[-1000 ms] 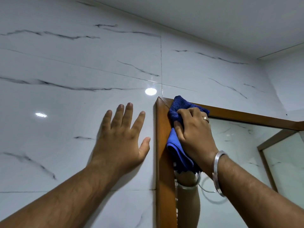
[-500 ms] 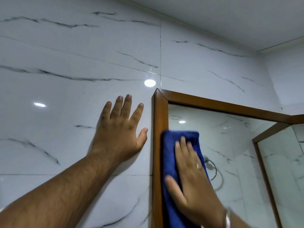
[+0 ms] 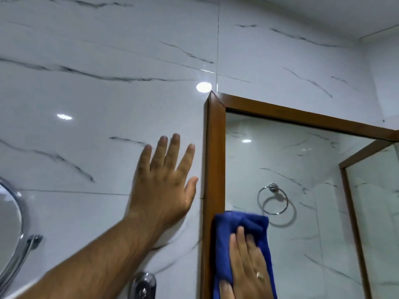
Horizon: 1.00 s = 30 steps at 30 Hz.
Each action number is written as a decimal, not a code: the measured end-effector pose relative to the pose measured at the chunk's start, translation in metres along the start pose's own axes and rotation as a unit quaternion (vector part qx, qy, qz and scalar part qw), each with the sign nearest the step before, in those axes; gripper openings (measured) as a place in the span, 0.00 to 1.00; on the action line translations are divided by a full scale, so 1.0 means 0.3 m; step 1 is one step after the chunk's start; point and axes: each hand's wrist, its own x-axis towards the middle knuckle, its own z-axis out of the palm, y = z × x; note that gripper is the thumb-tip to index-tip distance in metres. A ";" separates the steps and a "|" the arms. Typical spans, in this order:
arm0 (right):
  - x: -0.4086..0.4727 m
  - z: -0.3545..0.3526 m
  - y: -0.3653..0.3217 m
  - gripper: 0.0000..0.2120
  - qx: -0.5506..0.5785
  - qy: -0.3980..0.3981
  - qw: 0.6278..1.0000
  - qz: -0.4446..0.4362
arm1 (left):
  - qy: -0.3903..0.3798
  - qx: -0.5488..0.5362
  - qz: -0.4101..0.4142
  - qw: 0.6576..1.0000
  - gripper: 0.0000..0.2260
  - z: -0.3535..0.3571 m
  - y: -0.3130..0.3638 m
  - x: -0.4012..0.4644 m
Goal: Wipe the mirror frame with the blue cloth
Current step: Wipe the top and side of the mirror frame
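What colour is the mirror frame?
Warm brown, wood-toned mirror frame, seen clearly in the head view.

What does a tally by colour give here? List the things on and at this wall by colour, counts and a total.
Blue: 1, the blue cloth
Brown: 1, the mirror frame
Chrome: 3, the towel ring, the round mirror, the wall fitting
Total: 5

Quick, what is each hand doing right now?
Left hand: open, flat on the tiled wall, holding nothing.
Right hand: fingers flat, pressing the blue cloth against the mirror frame edge.
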 end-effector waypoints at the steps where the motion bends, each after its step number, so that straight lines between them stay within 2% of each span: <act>1: -0.005 -0.013 0.003 0.32 0.010 -0.013 1.000 0.001 | -0.004 -0.001 0.000 1.000 0.33 0.007 0.013 -0.044; 3: 0.094 -0.055 0.031 0.36 0.034 -0.010 0.999 -0.016 | -0.006 0.002 -0.002 1.000 0.33 0.014 0.026 -0.081; 5: 0.276 -0.102 0.061 0.34 0.080 -0.011 0.997 -0.009 | -0.003 0.010 -0.006 1.000 0.33 0.011 0.027 -0.078; 8: 0.580 -0.156 0.101 0.31 0.069 0.005 0.997 0.028 | -0.003 0.016 0.002 1.000 0.33 0.015 0.024 -0.074; 11: 0.699 -0.164 0.125 0.30 0.057 0.009 0.998 0.030 | -0.003 0.018 0.002 1.000 0.33 0.027 0.024 -0.085; 15: 0.480 -0.115 0.074 0.31 0.090 0.013 0.995 0.050 | 0.006 0.009 0.000 1.000 0.33 0.026 0.032 -0.099; 18: 0.096 -0.087 -0.001 0.38 0.097 -0.059 0.992 0.050 | 0.001 0.009 -0.003 1.000 0.32 0.024 0.038 -0.120; 20: -0.146 -0.077 -0.033 0.43 0.058 -0.099 0.993 0.027 | -0.004 0.009 0.002 1.000 0.32 0.022 0.039 -0.129; 22: -0.265 -0.081 -0.027 0.46 0.028 -0.140 0.990 -0.008 | -0.005 0.012 0.010 1.000 0.33 0.020 0.036 -0.133; 25: -0.175 -0.094 0.038 0.42 0.061 -0.148 0.987 -0.025 | 0.000 0.020 0.013 1.000 0.33 0.022 0.034 -0.136; 30: 0.316 -0.143 0.101 0.38 0.114 -0.053 0.992 0.021 | 0.023 0.014 0.018 0.999 0.34 0.034 0.032 -0.125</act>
